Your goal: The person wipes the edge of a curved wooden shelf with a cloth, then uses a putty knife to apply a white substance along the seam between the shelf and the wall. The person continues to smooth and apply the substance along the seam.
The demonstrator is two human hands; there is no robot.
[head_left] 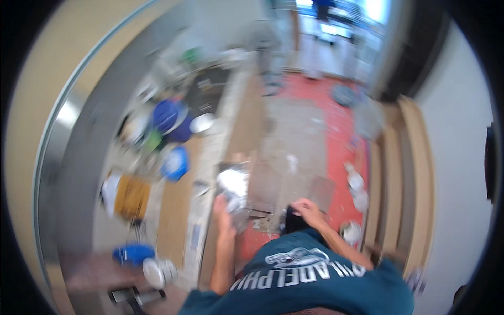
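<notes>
My left hand (223, 216) is closed on the near left edge of a shiny, silvery flat piece (234, 190). Bright glare and motion blur hide what exactly it is; it might be a pack in clear plastic. My right hand (308, 211) is in front of my body, its fingers curled together. Just below those fingers shows a dark shape (295, 222), possibly my trouser leg. Whether the right fingers pinch something small cannot be made out.
On the left runs a cluttered counter (178, 210) with a blue bucket (167, 115), a blue tub (175, 164), a yellow-brown package (132, 196) and a white container (159, 273). Wooden shelving (404, 173) stands right. Over the red floor (294, 84) lie grey-brown sheets (296, 128) and several loose items.
</notes>
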